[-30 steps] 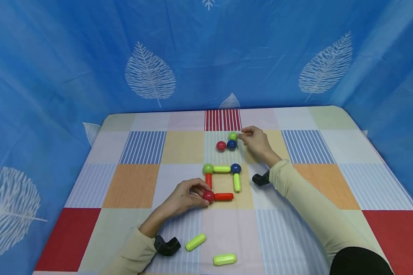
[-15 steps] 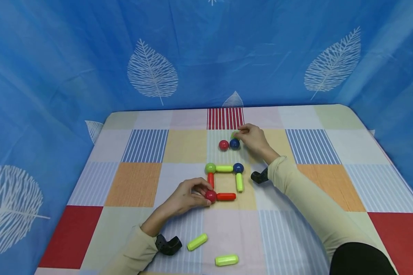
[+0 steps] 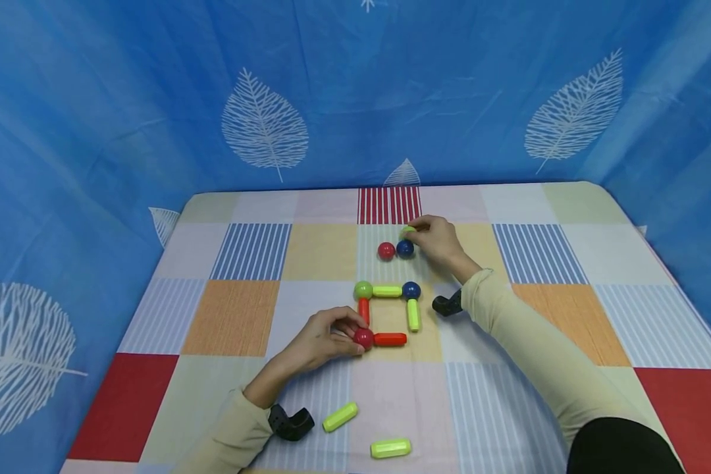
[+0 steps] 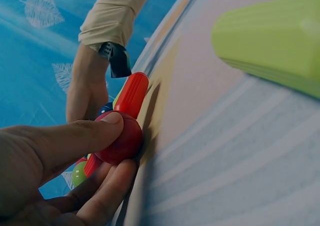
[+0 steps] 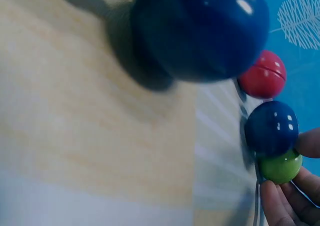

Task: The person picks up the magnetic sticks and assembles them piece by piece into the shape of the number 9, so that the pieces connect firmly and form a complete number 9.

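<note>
My left hand (image 3: 320,339) pinches a red ball (image 4: 122,138) between thumb and fingers. This ball forms the near left corner of a square of balls and rods. From it a red rod (image 3: 390,339) points right, and another red rod (image 3: 364,309) leads back to a green ball (image 3: 363,289). A lime rod (image 3: 387,291) links that to a blue ball (image 3: 411,290), from which a second lime rod (image 3: 413,316) comes forward. Farther back, my right hand (image 3: 441,243) pinches a second green ball (image 5: 280,167), right against a loose blue ball (image 5: 272,128).
A loose red ball (image 3: 386,251) sits just left of the loose blue ball. Two lime rods, one slanted (image 3: 340,417) and one level (image 3: 390,448), lie near the front. Patchwork cloth (image 3: 231,395) covers the table, with a blue curtain (image 3: 391,92) behind.
My right hand has moved a little left and closed its fingers on the loose green ball. My left hand keeps hold of the red corner ball. The view has shifted slightly.
</note>
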{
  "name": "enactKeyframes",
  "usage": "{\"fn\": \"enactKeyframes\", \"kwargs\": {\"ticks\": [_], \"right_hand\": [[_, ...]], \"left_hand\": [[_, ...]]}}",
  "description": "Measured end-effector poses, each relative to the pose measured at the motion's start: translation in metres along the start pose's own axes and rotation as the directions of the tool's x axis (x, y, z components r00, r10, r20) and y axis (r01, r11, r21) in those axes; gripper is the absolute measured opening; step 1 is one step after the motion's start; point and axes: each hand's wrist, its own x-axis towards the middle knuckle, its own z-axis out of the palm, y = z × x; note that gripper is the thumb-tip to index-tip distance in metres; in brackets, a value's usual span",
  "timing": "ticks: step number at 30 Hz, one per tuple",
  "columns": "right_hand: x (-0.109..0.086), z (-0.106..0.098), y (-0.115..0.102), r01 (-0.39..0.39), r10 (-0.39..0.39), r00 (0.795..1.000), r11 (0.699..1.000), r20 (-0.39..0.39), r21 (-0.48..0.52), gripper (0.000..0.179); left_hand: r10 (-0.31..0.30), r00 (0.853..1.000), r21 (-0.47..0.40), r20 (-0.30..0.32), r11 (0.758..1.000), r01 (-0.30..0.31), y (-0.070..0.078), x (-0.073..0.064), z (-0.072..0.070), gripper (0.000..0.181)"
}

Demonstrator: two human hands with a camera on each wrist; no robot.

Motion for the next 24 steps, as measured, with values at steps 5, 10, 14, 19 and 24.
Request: {"fn": "enactKeyframes", "kwargs": {"ticks": [5,10,14,19,24], "right_hand": [[-0.006,-0.009,0.008,-0.035,0.035,0.999,0.999,-0.007,0.021,0.036],[-0.011,-0.020,0.017,-0.064,0.064,0.998,0.998,-0.015,0.028,0.038],[-0.017,-0.028,0.023,-0.083,0.084,0.996,0.996,-0.020,0.018,0.040],[-0.029,-0.040,0.034,-0.082,0.082,0.996,0.997,-0.041,0.006,0.041],[-0.048,-0.050,0.043,-0.054,0.055,0.998,0.998,-0.044,0.033,0.039]], "left_hand": [[-0.002,1.000,0.013,-0.006,1.000,0.002,-0.001,0.000,0.001,0.034],[0.004,1.000,0.025,-0.011,1.000,-0.004,-0.001,-0.001,0.001,0.033],[0.003,1.000,0.022,-0.009,1.000,-0.003,0.000,-0.001,0.000,0.032],[0.005,1.000,0.023,-0.005,1.000,-0.005,0.001,0.000,0.001,0.032],[0.007,1.000,0.020,-0.004,1.000,-0.007,0.001,-0.001,0.001,0.033]]}}
